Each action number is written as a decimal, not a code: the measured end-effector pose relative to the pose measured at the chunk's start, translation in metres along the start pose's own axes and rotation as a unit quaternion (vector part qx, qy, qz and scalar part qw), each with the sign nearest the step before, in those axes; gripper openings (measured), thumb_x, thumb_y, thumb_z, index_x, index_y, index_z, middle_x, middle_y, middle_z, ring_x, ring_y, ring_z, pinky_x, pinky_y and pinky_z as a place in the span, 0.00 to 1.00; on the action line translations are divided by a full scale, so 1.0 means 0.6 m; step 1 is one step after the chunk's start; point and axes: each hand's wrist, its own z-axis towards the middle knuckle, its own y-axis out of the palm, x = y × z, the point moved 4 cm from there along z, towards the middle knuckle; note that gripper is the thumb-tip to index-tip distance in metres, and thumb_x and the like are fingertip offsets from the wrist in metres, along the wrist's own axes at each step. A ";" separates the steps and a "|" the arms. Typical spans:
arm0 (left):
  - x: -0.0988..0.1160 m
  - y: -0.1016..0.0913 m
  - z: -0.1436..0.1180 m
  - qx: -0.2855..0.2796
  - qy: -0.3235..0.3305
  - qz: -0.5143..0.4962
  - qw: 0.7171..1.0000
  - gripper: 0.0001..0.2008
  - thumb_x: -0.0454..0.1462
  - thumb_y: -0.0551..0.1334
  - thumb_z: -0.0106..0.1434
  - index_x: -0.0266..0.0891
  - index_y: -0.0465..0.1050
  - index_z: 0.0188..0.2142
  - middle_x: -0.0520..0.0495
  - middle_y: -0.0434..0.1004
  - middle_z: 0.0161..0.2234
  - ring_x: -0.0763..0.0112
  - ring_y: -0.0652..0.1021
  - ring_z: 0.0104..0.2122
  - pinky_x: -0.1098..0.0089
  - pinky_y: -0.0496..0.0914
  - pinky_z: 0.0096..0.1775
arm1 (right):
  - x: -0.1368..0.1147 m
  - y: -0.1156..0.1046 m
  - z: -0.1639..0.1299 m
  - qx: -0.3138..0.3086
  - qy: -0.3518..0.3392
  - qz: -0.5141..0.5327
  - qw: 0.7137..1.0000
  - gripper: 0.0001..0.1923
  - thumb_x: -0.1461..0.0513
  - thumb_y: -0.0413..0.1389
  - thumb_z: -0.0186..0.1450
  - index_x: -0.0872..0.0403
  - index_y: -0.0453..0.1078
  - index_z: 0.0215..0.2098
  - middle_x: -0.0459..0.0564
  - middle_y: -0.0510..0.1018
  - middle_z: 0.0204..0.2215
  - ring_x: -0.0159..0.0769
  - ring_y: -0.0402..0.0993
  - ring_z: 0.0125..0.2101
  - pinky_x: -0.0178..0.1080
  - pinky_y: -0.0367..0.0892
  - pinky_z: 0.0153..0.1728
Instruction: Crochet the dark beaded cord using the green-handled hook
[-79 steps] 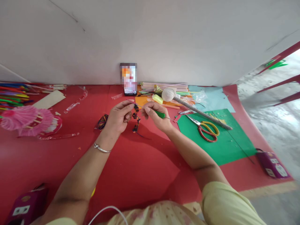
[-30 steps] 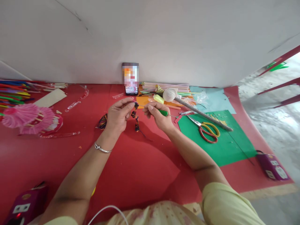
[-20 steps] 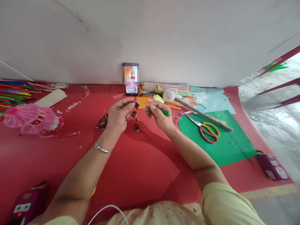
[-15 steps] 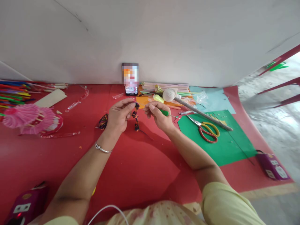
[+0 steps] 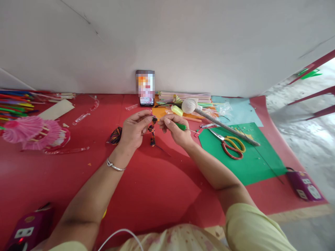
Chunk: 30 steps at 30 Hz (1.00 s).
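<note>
My left hand pinches the top of a small crocheted piece of dark multicoloured yarn between thumb and fingertips. The piece hangs down in a knotted strip, with a loose tail reaching to the right. Closed around a green-handled crochet hook, my right hand is just right of the yarn piece. A thin metal shaft sticks out behind that hand; the hook's working tip is hidden by the fingers. A ball of the same yarn lies beside my left wrist.
A phone leans against the wall. Scissors and a white-headed stick lie on green paper. Pink paper craft and pipe cleaners are at left. Purple power boxes sit at the table's corners.
My right hand has shifted slightly left with the crochet hook, its fingers nearer the yarn piece. My left hand has moved a little to the right, still pinching the yarn.
</note>
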 end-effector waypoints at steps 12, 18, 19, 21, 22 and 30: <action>-0.018 0.004 -0.005 0.012 0.049 0.048 0.998 0.20 0.39 0.83 0.50 0.43 0.90 0.43 0.49 0.87 0.33 0.75 0.78 0.26 0.74 0.68 0.27 | 0.041 0.018 -0.011 -0.041 0.120 0.061 0.990 0.29 0.35 0.61 0.71 0.51 0.73 0.41 0.45 0.78 0.31 0.32 0.79 0.26 0.31 0.69 0.19; -0.027 0.005 -0.009 0.024 0.059 0.071 0.995 0.21 0.44 0.81 0.55 0.43 0.89 0.47 0.48 0.85 0.33 0.71 0.79 0.29 0.71 0.71 0.30 | 0.034 0.029 -0.016 -0.019 0.066 0.043 0.997 0.31 0.32 0.60 0.69 0.50 0.75 0.38 0.46 0.79 0.33 0.33 0.80 0.30 0.36 0.78 0.29; -0.026 0.004 -0.008 0.024 0.060 0.081 0.995 0.19 0.45 0.80 0.56 0.43 0.90 0.46 0.48 0.85 0.33 0.70 0.79 0.30 0.71 0.71 0.31 | 0.027 0.027 -0.018 -0.015 0.041 0.015 0.999 0.31 0.32 0.59 0.71 0.50 0.75 0.38 0.46 0.78 0.31 0.33 0.79 0.30 0.37 0.78 0.31; -0.021 -0.001 -0.005 0.019 0.074 0.116 0.990 0.14 0.47 0.78 0.61 0.43 0.90 0.43 0.45 0.86 0.36 0.67 0.81 0.33 0.69 0.73 0.32 | 0.014 0.024 -0.021 -0.008 0.003 -0.030 1.000 0.31 0.33 0.56 0.73 0.50 0.76 0.37 0.46 0.77 0.27 0.33 0.76 0.27 0.38 0.76 0.31; -0.019 -0.004 -0.003 0.013 0.084 0.136 0.987 0.13 0.47 0.77 0.63 0.44 0.90 0.42 0.44 0.87 0.38 0.64 0.82 0.36 0.69 0.73 0.33 | 0.010 0.023 -0.023 -0.006 -0.011 -0.042 0.999 0.31 0.33 0.56 0.74 0.51 0.76 0.36 0.45 0.76 0.26 0.32 0.74 0.26 0.38 0.75 0.30; -0.012 0.001 -0.007 -0.024 0.054 0.084 0.995 0.25 0.43 0.74 0.63 0.50 0.85 0.60 0.45 0.85 0.50 0.81 0.64 0.22 0.73 0.60 0.23 | 0.027 0.017 -0.025 0.033 0.008 -0.045 0.998 0.31 0.34 0.57 0.74 0.51 0.74 0.33 0.43 0.71 0.25 0.28 0.65 0.22 0.36 0.62 0.23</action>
